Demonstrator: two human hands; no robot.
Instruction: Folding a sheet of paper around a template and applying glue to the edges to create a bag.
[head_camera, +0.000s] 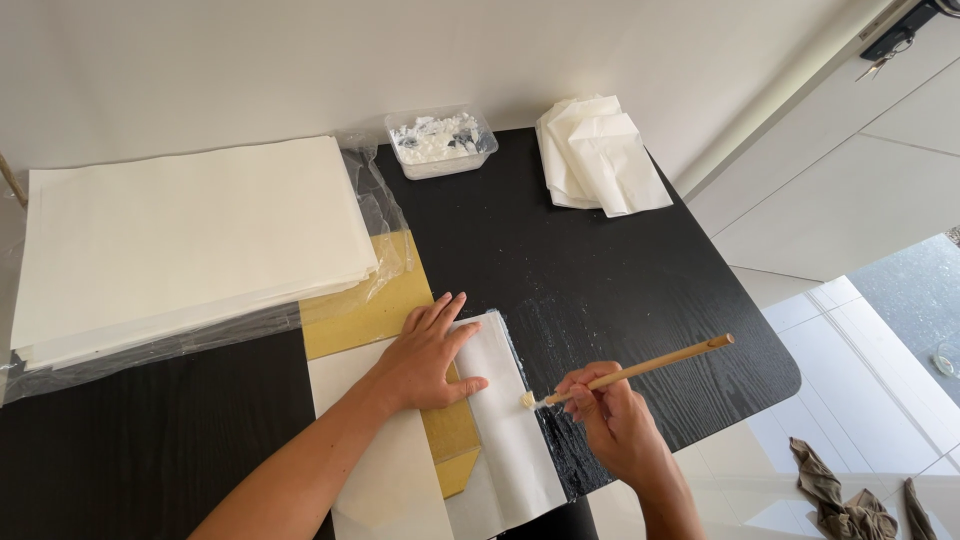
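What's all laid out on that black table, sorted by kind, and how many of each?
Stacks or piles of white paper: 2, the big stack and the folded pile
Sheets being worked on: 1, the white sheet under the left hand
Gold cards: 1
Brushes: 1, in the right hand
Clear plastic tubs: 1
Total: 6

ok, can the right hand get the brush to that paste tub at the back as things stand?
Probably yes. The right hand holds the brush at the white sheet's edge, and the bare black table lies between it and the paste tub; nothing stands in that path.
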